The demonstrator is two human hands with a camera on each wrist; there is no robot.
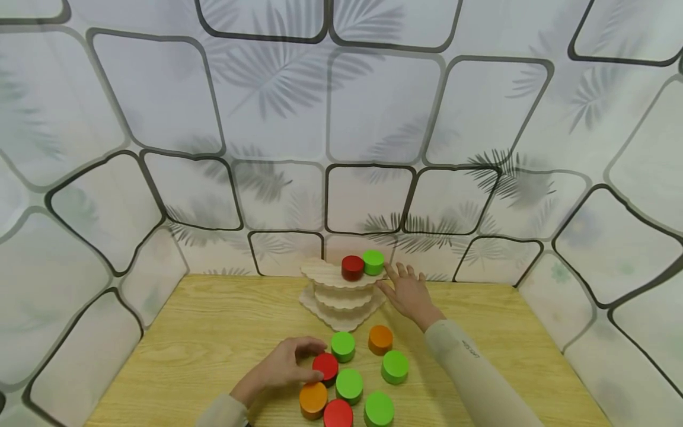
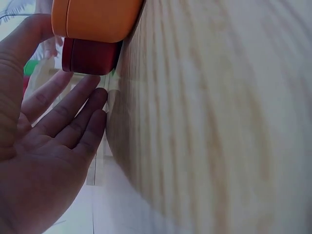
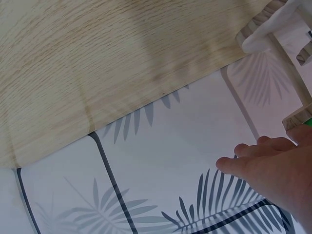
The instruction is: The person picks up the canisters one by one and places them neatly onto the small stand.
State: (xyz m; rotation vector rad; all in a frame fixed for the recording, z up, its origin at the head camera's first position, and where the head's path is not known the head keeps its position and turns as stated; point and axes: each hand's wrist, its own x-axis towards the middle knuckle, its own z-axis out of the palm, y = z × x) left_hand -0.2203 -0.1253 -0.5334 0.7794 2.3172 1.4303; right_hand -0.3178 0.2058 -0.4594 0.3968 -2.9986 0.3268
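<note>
My left hand (image 1: 285, 365) reaches around a short red cylinder (image 1: 325, 367) on the table, thumb close to its near side, the other fingers beyond it. In the left wrist view those fingers (image 2: 58, 109) are nearly straight beside the red cylinder, and an orange cylinder (image 2: 97, 19) with a seam stands nearer the camera. My right hand (image 1: 409, 292), fingers spread, is at the right edge of a tiered wooden stand (image 1: 344, 299) with scalloped shelves. On its top shelf sit a dark red cylinder (image 1: 352, 268) and a green cylinder (image 1: 373, 262), the green one closest to the right fingertips.
Several more cylinders lie near the left hand: green ones (image 1: 349, 386), an orange one (image 1: 380, 340) towards the stand, and a red one (image 1: 338, 413) at the front. Patterned cloth (image 1: 368, 196) hangs behind the wooden table (image 1: 213, 320) and along both sides.
</note>
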